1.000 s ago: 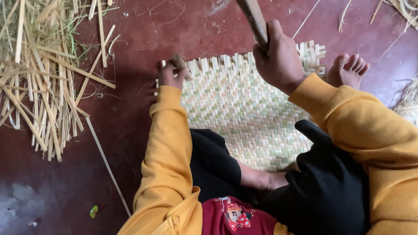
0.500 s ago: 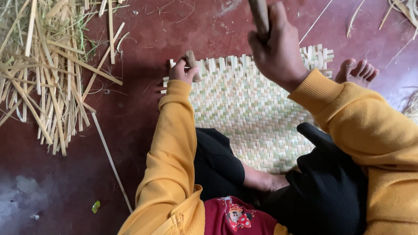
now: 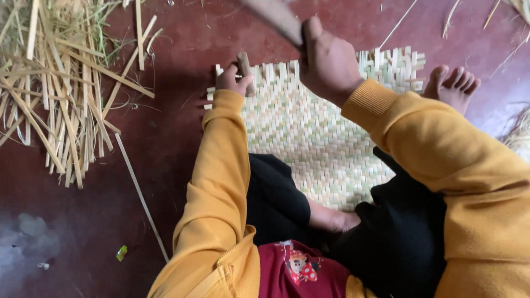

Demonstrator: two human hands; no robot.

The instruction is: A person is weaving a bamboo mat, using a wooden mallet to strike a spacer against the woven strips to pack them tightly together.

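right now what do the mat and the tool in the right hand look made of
The mat looks like flat split bamboo or reed strips, pale yellow-green and matte, plaited in a herringbone pattern. The tool in the right hand seems to be brown, dull wood, though it is blurred.

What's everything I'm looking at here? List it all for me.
Woven mat: one, pale straw and green, on the floor under the person's legs.
Small wooden peg: one, brown, at the mat's far left edge, in the left hand.
Wooden tool: one, brown, blurred, gripped by the right hand above the mat.
Loose strips: a heap, straw-coloured, on the floor at left.
Single long strip: one, pale, lying beside the left arm.
Green scrap: one, lower left floor.
Floor: dark red.
Left hand: on the peg.
Right hand: fist round the tool.
Bare feet: one far right, one tucked under.
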